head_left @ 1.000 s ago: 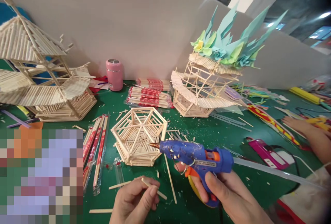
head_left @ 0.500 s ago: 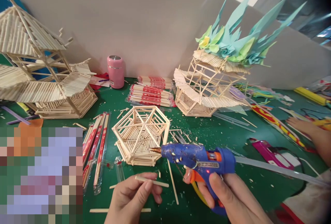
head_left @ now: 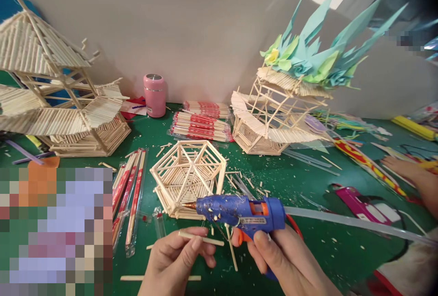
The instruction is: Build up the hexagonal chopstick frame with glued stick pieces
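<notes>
1. head view, change: glue gun has shifted toward the left hand; its nozzle now sits over the held stick, apart from it. stick is about where it was. judging by this, gun and stick are being lined up; no fresh glue can be made out.
2. head view, left fingers: thumb and forefinger pressed together on the short stick, pinching it near its middle, both ends poking out; other fingers loosely curled.
3. head view, right fingers: right hand is closed around the gun's handle, a fingertip by the orange trigger; cannot tell if it's squeezed.
4. head view, places: stick is in front of the open frame, which stands on the green counter. nozzle overlaps the frame's near edge in view; contact unclear. stick packs lie behind it, loose stick bits beside it.
</notes>
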The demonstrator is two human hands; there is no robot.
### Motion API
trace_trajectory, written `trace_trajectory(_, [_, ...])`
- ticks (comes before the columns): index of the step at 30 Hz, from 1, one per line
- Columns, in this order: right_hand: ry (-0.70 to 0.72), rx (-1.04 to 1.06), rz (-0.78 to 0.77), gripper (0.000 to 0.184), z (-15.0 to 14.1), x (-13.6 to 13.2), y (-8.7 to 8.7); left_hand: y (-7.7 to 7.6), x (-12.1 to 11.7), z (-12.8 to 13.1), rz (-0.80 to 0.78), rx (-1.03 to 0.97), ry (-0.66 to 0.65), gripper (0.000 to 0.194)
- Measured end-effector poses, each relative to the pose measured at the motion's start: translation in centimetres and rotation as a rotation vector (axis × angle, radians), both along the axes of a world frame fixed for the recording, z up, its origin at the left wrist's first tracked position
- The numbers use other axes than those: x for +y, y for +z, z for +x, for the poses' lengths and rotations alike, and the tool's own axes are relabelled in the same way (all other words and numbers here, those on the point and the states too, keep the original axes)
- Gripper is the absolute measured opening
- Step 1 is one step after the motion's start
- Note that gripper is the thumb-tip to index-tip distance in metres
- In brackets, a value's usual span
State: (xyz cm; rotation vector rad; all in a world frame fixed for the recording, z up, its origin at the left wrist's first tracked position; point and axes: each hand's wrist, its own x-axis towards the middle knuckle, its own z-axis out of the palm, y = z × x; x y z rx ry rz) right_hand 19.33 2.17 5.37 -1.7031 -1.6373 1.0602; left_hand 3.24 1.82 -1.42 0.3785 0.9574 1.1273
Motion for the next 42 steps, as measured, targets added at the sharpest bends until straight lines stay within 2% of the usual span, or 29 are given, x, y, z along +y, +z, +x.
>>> trace_trajectory(6, [-0.014, -0.049, -0.034, 0.052, 0.2, 0.0, -0.4, -1.1, 0.0, -0.3, 0.054, -0.030, -0.058, 0.024])
trace_trajectory(14, [0.011, -0.038, -0.046, 0.050, 0.5, 0.1, -0.6, -1.5, 0.0, -0.5, 0.049, -0.013, -0.073, 0.023])
trace_trajectory(19, [-0.078, -0.028, -0.058, 0.048, 0.8, 0.0, -0.4, -1.2, 0.0, -0.4, 0.045, -0.002, -0.068, 0.025])
trace_trajectory(30, [0.057, 0.006, -0.090, 0.054, 0.2, 0.3, -0.9, -1.0, 0.1, -0.4, 0.049, 0.073, -0.053, 0.029])
trace_trajectory(38, [0.004, -0.022, -0.054, 0.048, 0.9, 0.1, -1.0, -0.1, 0.0, -0.1, 0.016, 0.151, -0.021, 0.031])
trace_trajectory(42, [0.028, -0.022, -0.068, 0.051, 0.6, 0.2, -1.0, 0.2, 0.1, 0.0, 0.010, 0.155, -0.010, 0.033])
